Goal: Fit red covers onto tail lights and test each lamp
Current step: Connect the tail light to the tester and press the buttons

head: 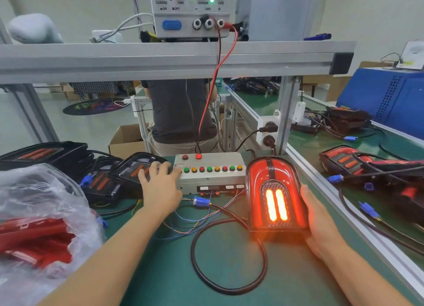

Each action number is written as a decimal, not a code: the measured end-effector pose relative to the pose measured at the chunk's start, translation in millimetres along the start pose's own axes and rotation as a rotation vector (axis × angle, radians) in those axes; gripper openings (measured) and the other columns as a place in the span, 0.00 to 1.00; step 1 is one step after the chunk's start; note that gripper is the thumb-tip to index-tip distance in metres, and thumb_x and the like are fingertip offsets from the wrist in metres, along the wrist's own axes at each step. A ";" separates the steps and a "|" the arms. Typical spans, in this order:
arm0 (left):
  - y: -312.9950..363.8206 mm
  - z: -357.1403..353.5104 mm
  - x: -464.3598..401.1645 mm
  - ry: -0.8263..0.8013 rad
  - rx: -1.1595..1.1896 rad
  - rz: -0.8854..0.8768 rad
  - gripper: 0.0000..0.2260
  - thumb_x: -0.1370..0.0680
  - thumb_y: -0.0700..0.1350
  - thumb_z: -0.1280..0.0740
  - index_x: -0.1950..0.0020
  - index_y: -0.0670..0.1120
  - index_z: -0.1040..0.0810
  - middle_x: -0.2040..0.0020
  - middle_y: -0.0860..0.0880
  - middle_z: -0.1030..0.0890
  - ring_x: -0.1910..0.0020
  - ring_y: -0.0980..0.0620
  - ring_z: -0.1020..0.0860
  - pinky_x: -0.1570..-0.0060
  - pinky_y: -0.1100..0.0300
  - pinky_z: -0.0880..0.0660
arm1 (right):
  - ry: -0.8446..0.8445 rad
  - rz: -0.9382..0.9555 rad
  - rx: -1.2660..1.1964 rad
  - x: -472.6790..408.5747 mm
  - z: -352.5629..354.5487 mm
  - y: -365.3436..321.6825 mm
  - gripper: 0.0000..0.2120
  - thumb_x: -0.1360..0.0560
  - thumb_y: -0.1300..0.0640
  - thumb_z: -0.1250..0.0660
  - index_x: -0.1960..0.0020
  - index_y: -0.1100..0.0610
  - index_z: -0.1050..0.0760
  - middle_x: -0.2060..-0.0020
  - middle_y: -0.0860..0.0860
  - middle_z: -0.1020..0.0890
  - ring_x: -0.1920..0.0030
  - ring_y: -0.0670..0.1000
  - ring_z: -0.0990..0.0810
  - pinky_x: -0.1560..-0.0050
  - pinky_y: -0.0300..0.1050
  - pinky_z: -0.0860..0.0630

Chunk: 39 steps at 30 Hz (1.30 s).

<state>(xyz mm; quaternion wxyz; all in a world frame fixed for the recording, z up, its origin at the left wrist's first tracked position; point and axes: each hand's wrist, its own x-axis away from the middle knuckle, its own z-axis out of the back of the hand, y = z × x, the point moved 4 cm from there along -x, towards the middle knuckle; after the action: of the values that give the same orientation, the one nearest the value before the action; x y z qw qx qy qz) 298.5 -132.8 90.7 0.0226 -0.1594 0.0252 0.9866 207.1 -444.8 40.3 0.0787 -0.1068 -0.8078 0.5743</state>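
Left hand (pixel 160 186) lies spread on the button box (pixel 210 175), right hand (pixel 317 221) cups the lit tail light (pixel 274 191), so it's probably smartest pressing one button at a time and watching each segment.

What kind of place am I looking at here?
Most likely a factory assembly and test bench for vehicle tail lights. A lit tail light is wired to a button box, a power supply sits on the shelf, and more lamps wait nearby.
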 end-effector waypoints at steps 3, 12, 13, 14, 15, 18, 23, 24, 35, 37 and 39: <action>29.4 1.9 7.9 0.011 0.046 -0.008 0.35 0.30 0.45 0.34 0.25 0.53 0.42 0.22 0.48 0.51 0.23 0.46 0.57 0.29 0.38 0.61 | -0.003 0.005 -0.007 -2.1 2.6 1.2 0.17 0.20 0.45 0.42 0.40 0.51 0.22 0.48 0.54 0.15 0.49 0.53 0.15 0.60 0.44 0.18; 125.4 -13.2 10.6 -0.248 0.190 -0.030 0.38 0.29 0.56 0.36 0.24 0.63 0.53 0.22 0.43 0.63 0.26 0.36 0.66 0.36 0.32 0.71 | -0.015 -0.026 0.020 -1.1 5.4 2.3 0.16 0.19 0.45 0.43 0.40 0.51 0.22 0.48 0.54 0.15 0.49 0.53 0.15 0.61 0.43 0.18; 126.3 -14.1 9.0 -0.266 0.177 -0.016 0.38 0.29 0.58 0.36 0.24 0.63 0.54 0.22 0.42 0.63 0.26 0.35 0.66 0.37 0.31 0.70 | -0.018 -0.031 0.023 -0.8 5.5 2.3 0.17 0.20 0.45 0.43 0.40 0.51 0.22 0.49 0.54 0.14 0.50 0.53 0.15 0.62 0.43 0.18; 126.5 -14.3 7.8 -0.280 0.167 -0.004 0.38 0.28 0.60 0.36 0.24 0.63 0.54 0.22 0.42 0.63 0.26 0.34 0.66 0.37 0.30 0.70 | -0.021 -0.036 0.026 -0.7 5.2 2.3 0.17 0.20 0.44 0.43 0.39 0.51 0.23 0.49 0.54 0.14 0.50 0.53 0.15 0.62 0.42 0.18; 126.0 -14.0 7.2 -0.288 0.164 0.007 0.38 0.28 0.62 0.36 0.24 0.63 0.53 0.22 0.42 0.63 0.26 0.34 0.66 0.37 0.29 0.69 | -0.024 -0.041 0.031 -0.6 5.3 2.3 0.17 0.20 0.44 0.43 0.39 0.51 0.23 0.49 0.54 0.14 0.50 0.53 0.15 0.63 0.42 0.18; 123.2 -11.7 7.7 -0.284 0.172 0.032 0.39 0.30 0.65 0.36 0.24 0.63 0.52 0.22 0.43 0.64 0.26 0.33 0.64 0.38 0.27 0.67 | -0.027 -0.041 0.044 0.0 4.8 1.8 0.17 0.19 0.45 0.43 0.39 0.50 0.23 0.50 0.54 0.14 0.51 0.53 0.14 0.63 0.42 0.18; 121.3 -9.0 8.5 -0.316 0.180 0.048 0.38 0.30 0.65 0.35 0.25 0.64 0.50 0.22 0.44 0.63 0.26 0.32 0.63 0.38 0.25 0.64 | -0.034 -0.040 0.050 1.3 2.4 -0.5 0.17 0.19 0.45 0.43 0.38 0.50 0.23 0.49 0.54 0.14 0.50 0.54 0.15 0.62 0.43 0.18; 121.6 -9.2 8.2 -0.330 0.186 0.050 0.37 0.30 0.65 0.35 0.25 0.64 0.50 0.22 0.45 0.63 0.26 0.32 0.63 0.38 0.25 0.63 | -0.034 -0.042 0.045 1.4 1.9 -0.8 0.17 0.19 0.45 0.43 0.38 0.50 0.23 0.49 0.54 0.14 0.50 0.54 0.15 0.62 0.43 0.18; 120.7 -4.5 5.1 -0.343 0.165 0.015 0.34 0.28 0.49 0.35 0.26 0.64 0.46 0.22 0.46 0.60 0.26 0.30 0.59 0.36 0.24 0.55 | 0.023 -0.078 -0.108 -4.2 3.6 5.7 0.18 0.21 0.46 0.40 0.40 0.56 0.22 0.52 0.56 0.14 0.55 0.54 0.14 0.63 0.45 0.18; 121.3 -2.5 5.1 -0.352 0.155 0.010 0.34 0.28 0.47 0.35 0.26 0.64 0.47 0.23 0.46 0.59 0.26 0.30 0.59 0.36 0.25 0.54 | 0.030 -0.078 -0.127 -4.4 5.4 6.2 0.17 0.21 0.46 0.39 0.40 0.54 0.21 0.52 0.56 0.14 0.55 0.54 0.14 0.63 0.46 0.18; 121.7 -0.6 5.5 -0.356 0.144 0.012 0.34 0.27 0.46 0.36 0.26 0.64 0.47 0.23 0.46 0.59 0.26 0.30 0.59 0.35 0.25 0.54 | 0.033 -0.078 -0.136 -4.0 6.2 5.8 0.16 0.22 0.45 0.39 0.41 0.53 0.21 0.51 0.56 0.14 0.54 0.55 0.14 0.63 0.47 0.18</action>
<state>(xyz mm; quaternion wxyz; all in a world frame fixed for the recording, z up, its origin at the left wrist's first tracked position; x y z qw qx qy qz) 287.0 -254.0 93.5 0.0323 0.0198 0.0922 0.9950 209.9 -449.7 32.7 0.1070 -0.0898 -0.8472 0.5126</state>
